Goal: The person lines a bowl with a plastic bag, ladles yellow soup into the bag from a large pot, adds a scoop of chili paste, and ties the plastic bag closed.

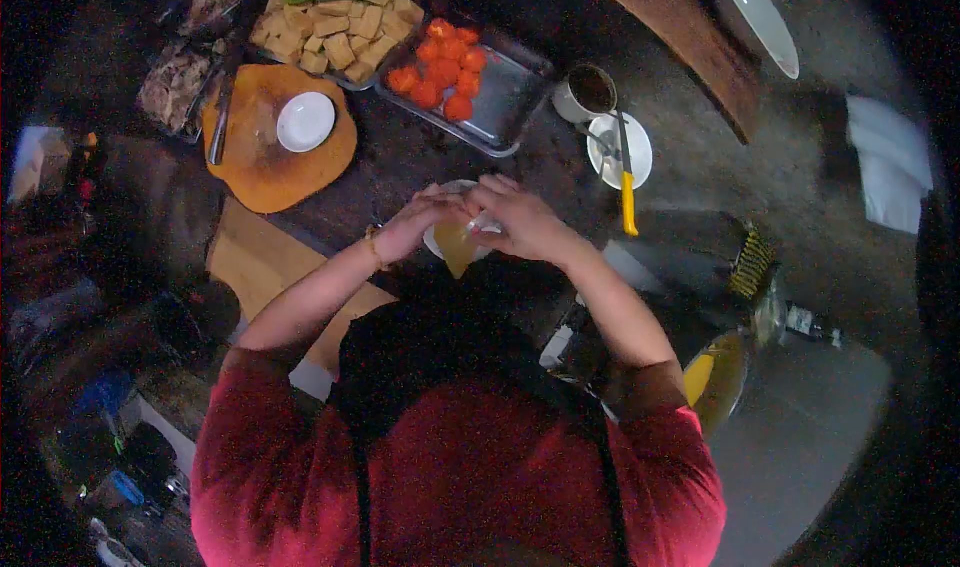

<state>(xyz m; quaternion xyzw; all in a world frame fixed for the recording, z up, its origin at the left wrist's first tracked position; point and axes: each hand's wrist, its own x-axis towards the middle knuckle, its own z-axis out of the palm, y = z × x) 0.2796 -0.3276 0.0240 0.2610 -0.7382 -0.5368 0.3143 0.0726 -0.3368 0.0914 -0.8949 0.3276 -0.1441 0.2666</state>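
Note:
My left hand (422,225) and my right hand (525,221) meet in front of my chest, fingers curled inward and touching. Between them they hold a pale yellowish, pointed piece (458,248) whose tip hangs toward me; its kind I cannot make out. Below the hands shows the rim of a white dish (436,243), mostly covered by them. A small shiny spot lies by my right fingers, too blurred to name.
Beyond are a round wooden board (265,189) with a small white saucer (306,122), a tray of tan cubes (340,37), and a tray (508,102) with orange-red pieces. Right of these stand a dark-filled cup (590,92) and a yellow-handled knife (628,202) on a white plate (640,157).

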